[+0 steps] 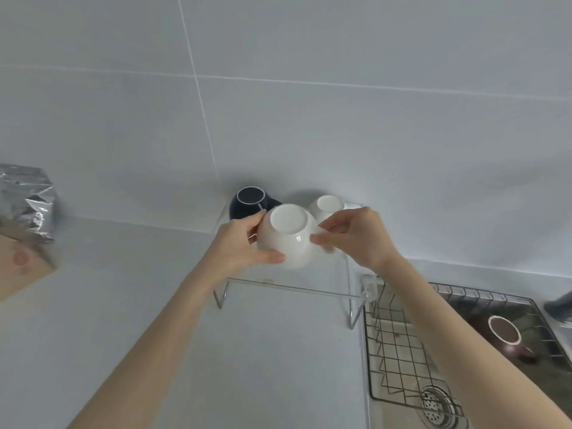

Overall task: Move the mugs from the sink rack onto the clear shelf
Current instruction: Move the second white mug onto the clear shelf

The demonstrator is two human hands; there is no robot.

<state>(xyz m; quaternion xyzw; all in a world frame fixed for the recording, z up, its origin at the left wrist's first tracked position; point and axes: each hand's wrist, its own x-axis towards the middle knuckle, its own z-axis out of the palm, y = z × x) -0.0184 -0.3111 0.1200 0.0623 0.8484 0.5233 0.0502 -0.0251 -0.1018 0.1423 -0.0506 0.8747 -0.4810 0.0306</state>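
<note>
I hold a white mug (289,235) upside down between both hands, over the clear shelf (294,287). My left hand (240,246) grips its left side and my right hand (353,238) pinches its right side, where the handle is hidden. Behind it on the shelf stand a dark blue mug (249,202) and another white mug (327,207), both upside down. A brown mug (507,337) lies upside down in the wire sink rack (393,360) at the right.
A silver foil bag (26,201) and a brown paper package (21,264) sit on the white counter at the far left. The sink drain (439,407) shows under the rack. A tiled wall runs behind the shelf. A blurred dark object (558,306) is at the right edge.
</note>
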